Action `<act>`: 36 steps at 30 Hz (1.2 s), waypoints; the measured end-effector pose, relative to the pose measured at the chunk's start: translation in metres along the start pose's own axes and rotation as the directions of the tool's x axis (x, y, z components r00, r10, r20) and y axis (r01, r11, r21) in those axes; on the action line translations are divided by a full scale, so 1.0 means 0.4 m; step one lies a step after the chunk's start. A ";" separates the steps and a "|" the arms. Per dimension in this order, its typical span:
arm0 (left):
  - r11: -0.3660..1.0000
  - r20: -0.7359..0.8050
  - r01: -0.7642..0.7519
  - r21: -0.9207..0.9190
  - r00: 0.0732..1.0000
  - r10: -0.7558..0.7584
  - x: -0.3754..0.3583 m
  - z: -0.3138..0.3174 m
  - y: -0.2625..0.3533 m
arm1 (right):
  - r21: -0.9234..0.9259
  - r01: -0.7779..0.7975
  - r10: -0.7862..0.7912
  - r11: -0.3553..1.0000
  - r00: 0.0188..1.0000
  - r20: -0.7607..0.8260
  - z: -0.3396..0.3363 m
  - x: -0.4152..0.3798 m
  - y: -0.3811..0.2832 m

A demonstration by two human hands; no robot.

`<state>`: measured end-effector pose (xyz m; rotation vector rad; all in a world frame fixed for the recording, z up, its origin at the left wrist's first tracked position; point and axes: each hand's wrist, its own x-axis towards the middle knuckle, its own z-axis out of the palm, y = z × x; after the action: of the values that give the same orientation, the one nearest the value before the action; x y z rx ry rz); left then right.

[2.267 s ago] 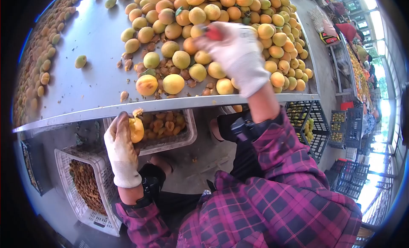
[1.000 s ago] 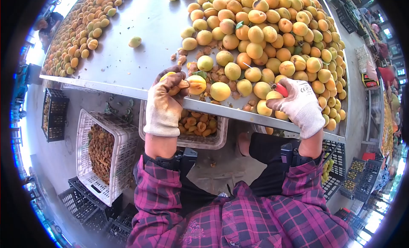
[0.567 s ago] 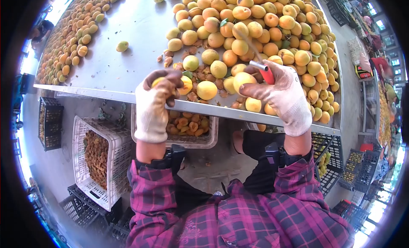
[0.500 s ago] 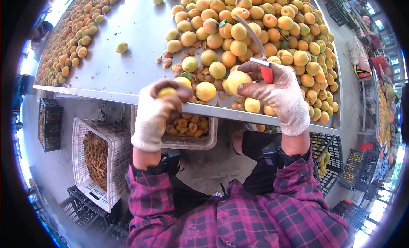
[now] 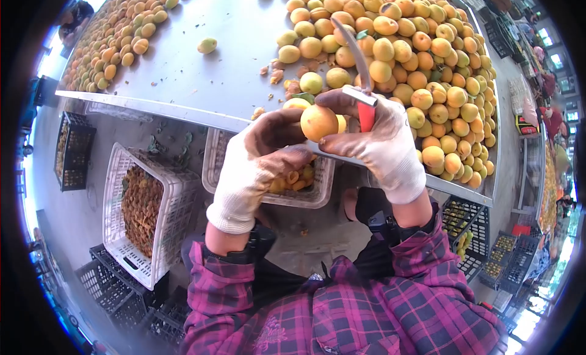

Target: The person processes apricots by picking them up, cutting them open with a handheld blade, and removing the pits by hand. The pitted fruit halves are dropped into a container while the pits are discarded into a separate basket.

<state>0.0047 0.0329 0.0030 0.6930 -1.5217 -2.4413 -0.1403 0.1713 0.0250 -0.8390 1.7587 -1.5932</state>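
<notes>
Between my two gloved hands is an orange apricot (image 5: 319, 123), over the near edge of the metal table. Thumb and fingers of my left hand (image 5: 250, 157) curve around its left side, their tips right at the fruit. My right hand (image 5: 384, 144) has its thumb and forefinger at the apricot's right side. Tucked in that same hand is a curved knife (image 5: 357, 59) with a red handle, its blade pointing up and away from me. Both gloves are white, with dark-stained fingers. Behind the hands, a large heap of apricots (image 5: 421, 80) covers the right of the table.
The metal table (image 5: 201, 74) carries more apricots (image 5: 116, 44) at far left and a single apricot (image 5: 207, 46). Below its edge, a crate (image 5: 317, 199) holds opened apricots. A white crate (image 5: 159, 202) of brown pieces tilts at left; a black crate (image 5: 470, 227) stands right.
My left hand has moved right, to the apricot, and the yellow fruit it had is no longer visible in it. My right hand has moved slightly left with knife and apricot. The view has shifted.
</notes>
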 end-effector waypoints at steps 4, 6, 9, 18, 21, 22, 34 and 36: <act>0.962 -0.044 -0.060 -0.267 0.998 0.050 0.001 -0.015 -0.019 | -0.358 0.162 -0.146 0.920 0.987 0.071 0.061 -0.011 -0.011; 0.932 -0.093 -0.110 -0.346 0.992 0.083 0.000 -0.025 -0.020 | -0.287 0.168 -0.155 0.943 0.986 0.068 0.070 -0.006 -0.006; 0.900 -0.087 -0.199 -0.387 0.980 0.179 0.003 -0.061 -0.033 | 0.133 -0.031 0.026 0.991 0.999 0.041 0.052 0.008 0.013; 0.902 -0.109 -0.235 -0.362 0.972 0.209 0.004 -0.052 -0.027 | -0.181 0.172 -0.150 0.968 0.980 0.130 0.029 -0.005 0.026; 0.864 -0.078 -0.232 -0.447 0.972 0.220 0.015 -0.052 -0.026 | -0.172 0.153 -0.127 0.973 0.980 0.151 0.013 -0.011 0.034; 0.833 -0.066 -0.228 -0.504 0.972 0.226 0.017 -0.054 -0.024 | -0.137 0.103 -0.081 0.985 0.984 0.158 0.004 -0.015 0.041; 0.788 -0.087 -0.227 -0.573 0.972 0.216 0.031 -0.047 -0.037 | -0.542 0.041 0.099 0.839 0.969 0.227 -0.013 -0.044 0.007; 0.790 -0.098 -0.234 -0.566 0.971 0.218 0.032 -0.046 -0.036 | -0.502 0.139 -0.029 0.853 0.975 0.222 -0.008 -0.044 0.052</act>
<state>0.0037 0.0200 -0.0203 0.3878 -0.7145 -2.4824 -0.1332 0.1889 0.0052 -1.2983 2.0445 -1.0321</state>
